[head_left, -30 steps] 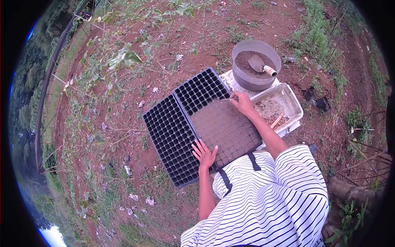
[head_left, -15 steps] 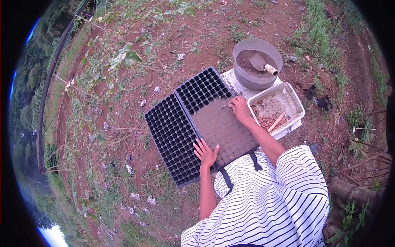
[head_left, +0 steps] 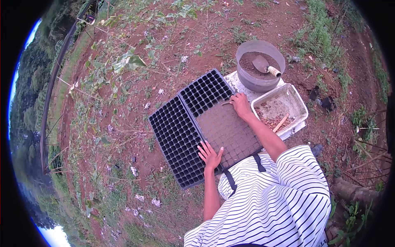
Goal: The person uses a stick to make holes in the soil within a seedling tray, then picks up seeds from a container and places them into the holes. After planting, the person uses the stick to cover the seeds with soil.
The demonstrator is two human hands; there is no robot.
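Two black seedling trays lie side by side: the left tray (head_left: 173,140) has bare cells. Dark soil (head_left: 224,129) covers the near and middle part of the right tray (head_left: 205,88), while its far cells are bare. My left hand (head_left: 210,156) rests with spread fingers on the trays near their shared edge. Near the right tray's outer edge, my right hand (head_left: 240,106) pinches a short, thin stick (head_left: 225,103) at the border of the soil. Its exact kind is too small to tell.
Right of the trays, a white basket (head_left: 305,106) holds small reddish-brown pieces and a flat wooden strip (head_left: 281,122). Behind it stands a round grey tub (head_left: 257,84) of soil with a trowel (head_left: 265,66). Leafy plants (head_left: 131,61) grow at the left.
My right hand has moved slightly toward the tray's far end with the stick. My left hand stays in place on the trays. The whole view has shifted a little.
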